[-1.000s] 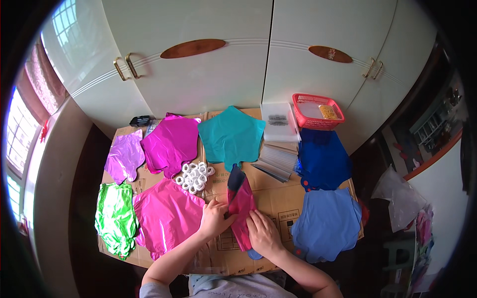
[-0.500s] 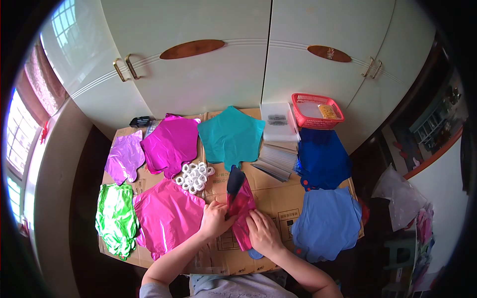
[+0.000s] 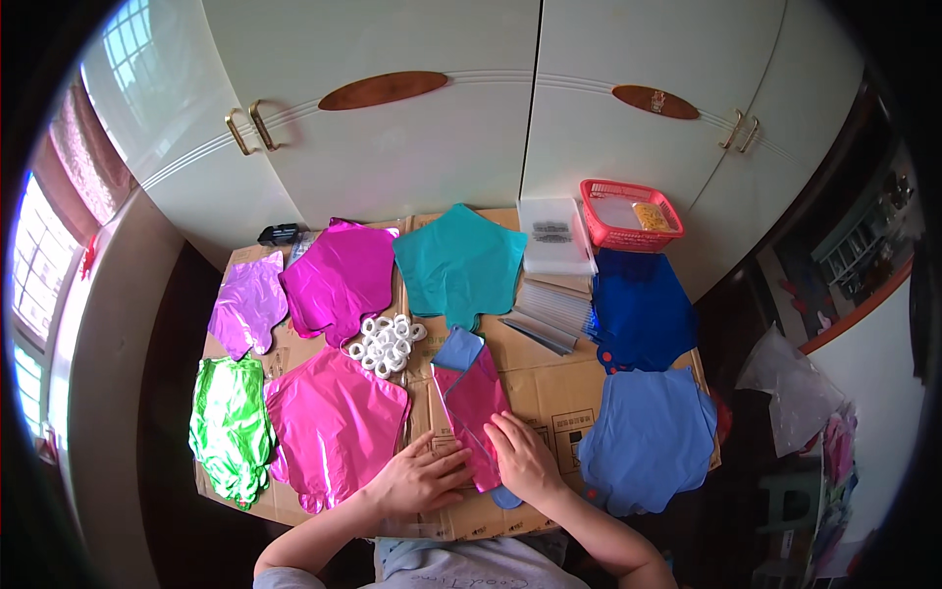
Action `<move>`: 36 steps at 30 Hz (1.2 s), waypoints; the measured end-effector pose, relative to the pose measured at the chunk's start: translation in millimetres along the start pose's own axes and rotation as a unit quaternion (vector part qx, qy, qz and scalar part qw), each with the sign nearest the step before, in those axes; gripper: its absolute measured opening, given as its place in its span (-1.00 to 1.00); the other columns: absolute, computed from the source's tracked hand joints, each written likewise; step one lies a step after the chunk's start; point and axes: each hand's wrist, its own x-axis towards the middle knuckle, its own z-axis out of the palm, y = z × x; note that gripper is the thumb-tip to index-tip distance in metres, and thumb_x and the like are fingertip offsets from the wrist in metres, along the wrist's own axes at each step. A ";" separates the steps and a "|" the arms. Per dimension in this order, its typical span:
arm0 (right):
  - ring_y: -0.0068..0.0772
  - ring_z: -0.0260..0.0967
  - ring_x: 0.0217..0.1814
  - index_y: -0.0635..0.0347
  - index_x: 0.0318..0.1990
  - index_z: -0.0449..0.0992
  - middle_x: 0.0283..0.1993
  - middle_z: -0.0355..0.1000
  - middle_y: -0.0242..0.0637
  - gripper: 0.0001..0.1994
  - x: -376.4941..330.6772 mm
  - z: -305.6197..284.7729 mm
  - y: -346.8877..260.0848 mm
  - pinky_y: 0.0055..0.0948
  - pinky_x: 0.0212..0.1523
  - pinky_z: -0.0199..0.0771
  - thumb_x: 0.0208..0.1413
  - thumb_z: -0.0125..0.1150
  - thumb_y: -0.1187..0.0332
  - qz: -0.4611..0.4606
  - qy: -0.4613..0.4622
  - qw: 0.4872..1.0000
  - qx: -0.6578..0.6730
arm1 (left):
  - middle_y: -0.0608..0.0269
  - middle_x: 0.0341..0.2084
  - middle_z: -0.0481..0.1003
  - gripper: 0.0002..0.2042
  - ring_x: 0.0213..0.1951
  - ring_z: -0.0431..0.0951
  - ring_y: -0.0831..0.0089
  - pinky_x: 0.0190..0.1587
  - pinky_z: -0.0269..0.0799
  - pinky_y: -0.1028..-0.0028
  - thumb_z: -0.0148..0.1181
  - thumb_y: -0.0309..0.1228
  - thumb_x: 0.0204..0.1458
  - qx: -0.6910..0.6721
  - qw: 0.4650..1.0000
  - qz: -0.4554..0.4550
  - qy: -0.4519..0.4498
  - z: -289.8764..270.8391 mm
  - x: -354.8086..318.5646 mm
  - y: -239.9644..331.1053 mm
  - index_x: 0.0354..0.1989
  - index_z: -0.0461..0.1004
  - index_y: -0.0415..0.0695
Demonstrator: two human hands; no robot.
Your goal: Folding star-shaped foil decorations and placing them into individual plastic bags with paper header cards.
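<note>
Both hands flat near the table's front edge: left hand (image 3: 417, 481) spread beside the folded pink balloon (image 3: 474, 407), right hand (image 3: 523, 459) pressing its lower end (fingers together). Risk, by judgement: slick foil springing open under uneven pressure, or sliding toward the white rings (image 3: 386, 344). Against the earlier frame, balloon flatter, hands hardly shifted.

Foil balloon stacks: seven, ringing desk (image 3: 549, 378) from 8 to 4 o'clock. Red basket (image 3: 628, 214): one, 1 o'clock. Hands: two, 6 o'clock.
</note>
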 end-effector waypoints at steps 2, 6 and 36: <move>-0.12 0.23 0.22 0.35 0.03 0.39 0.11 0.30 -0.06 -0.66 0.2 -0.1 -0.6 -0.28 0.25 0.23 0.07 -0.01 0.48 0.001 0.000 1.000 0.002 | 0.23 0.15 0.34 -0.53 0.21 0.31 0.25 0.26 0.06 -0.03 0.15 -0.02 0.03 -0.023 1.000 0.008 -0.013 0.5 0.3 4.2 0.13 0.40 0.17; -0.12 0.21 0.23 0.32 0.04 0.39 0.12 0.29 -0.07 -0.66 0.8 0.1 0.7 -0.25 0.25 0.22 0.10 0.03 0.41 0.013 -0.004 0.999 0.031 | 0.20 0.14 0.34 -0.50 0.21 0.30 0.22 0.26 0.03 -0.09 0.07 0.09 0.04 0.013 0.999 0.006 -0.032 -6.5 10.0 12.4 0.14 0.39 0.23; 0.01 0.07 0.35 0.19 0.04 0.44 0.23 0.21 -0.04 -0.63 1.3 1.3 -7.1 0.03 0.29 0.09 0.10 0.11 0.24 0.001 -0.052 0.997 -0.065 | -0.06 0.27 0.15 -0.13 0.34 0.08 0.15 0.36 -0.11 0.19 -0.31 0.29 0.09 -0.032 0.999 -0.018 0.017 13.9 84.2 -41.4 0.27 0.11 -0.34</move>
